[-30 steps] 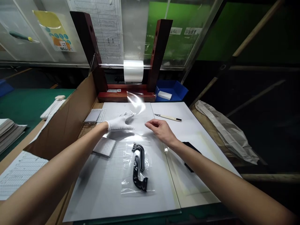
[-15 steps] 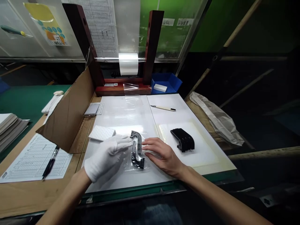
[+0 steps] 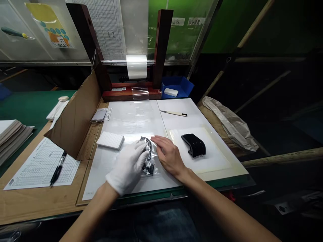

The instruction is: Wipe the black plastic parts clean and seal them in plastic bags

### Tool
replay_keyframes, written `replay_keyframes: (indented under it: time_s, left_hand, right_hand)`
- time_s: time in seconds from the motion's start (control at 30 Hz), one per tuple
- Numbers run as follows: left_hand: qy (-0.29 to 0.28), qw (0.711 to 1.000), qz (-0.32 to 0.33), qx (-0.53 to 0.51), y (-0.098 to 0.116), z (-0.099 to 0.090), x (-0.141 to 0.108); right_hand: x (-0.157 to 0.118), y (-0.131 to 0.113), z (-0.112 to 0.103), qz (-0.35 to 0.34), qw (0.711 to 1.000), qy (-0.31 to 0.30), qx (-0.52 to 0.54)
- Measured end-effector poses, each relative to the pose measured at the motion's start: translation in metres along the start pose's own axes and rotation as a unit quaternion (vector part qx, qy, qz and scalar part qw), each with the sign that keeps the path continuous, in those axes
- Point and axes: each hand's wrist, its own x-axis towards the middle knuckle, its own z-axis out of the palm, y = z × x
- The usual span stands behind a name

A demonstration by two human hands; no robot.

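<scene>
"White sheeting covers the worktop, with a film roll on a rod behind it. Where's the wrapped piece?"

"Between the hands, near the front edge: a black curved part in clear plastic film. The gloved left hand curls over its left side, thumb close to the fingers; I can't tell whether they pinch it. The bare right hand is just beside it, fingers together and outstretched, gripping nothing."

"How would you handle that film?"

"Lightly, I'd say. Flat fingers should smooth it evenly, while a hard pinch might crease it or shift the part. Let the glove take any contact with the glossy surface."

"Anything in the way?"

"Not right between the hands. A white foam pad sits near the left wrist, and a black molded part lies to the right, so keep elbows tidy. The craft knife is farther back, well apart. Cardboard walls off the left."
</scene>
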Motion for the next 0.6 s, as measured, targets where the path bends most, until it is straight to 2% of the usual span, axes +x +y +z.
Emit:
replay_keyframes:
  time_s: [0.13, 0.2, 0.27, 0.37, 0.47, 0.53, 0.6]
  left_hand:
    - [-0.033, 0.998, -0.055, 0.011, -0.002, 0.042, 0.015]
    - [-0.049, 0.996, -0.078, 0.014, -0.004, 0.053, 0.016]
    - [-0.061, 0.994, -0.089, 0.012, -0.003, 0.053, 0.017]
    - [-0.064, 0.993, -0.093, 0.015, 0.009, 0.042, 0.011]
    - [-0.061, 0.994, -0.087, 0.014, 0.028, 0.039, -0.028]
    - [-0.064, 0.993, -0.089, -0.038, 0.037, 0.044, -0.075]
    - [-0.072, 0.98, -0.123, -0.14, 0.042, 0.05, -0.127]
  right_hand:
    - [0.013, 0.009, 0.029, 0.04, 0.996, -0.062, -0.052]
    - [0.012, 0.013, 0.036, 0.046, 0.993, -0.088, -0.067]
    - [0.01, 0.014, 0.037, 0.048, 0.991, -0.1, -0.077]
    - [0.011, 0.01, 0.031, 0.041, 0.991, -0.102, -0.079]
    - [0.014, 0.011, 0.023, 0.004, 0.992, -0.107, -0.063]
    - [0.013, 0.014, 0.019, -0.02, 0.992, -0.114, -0.048]
    - [0.007, 0.014, 0.015, -0.028, 0.992, -0.117, -0.033]
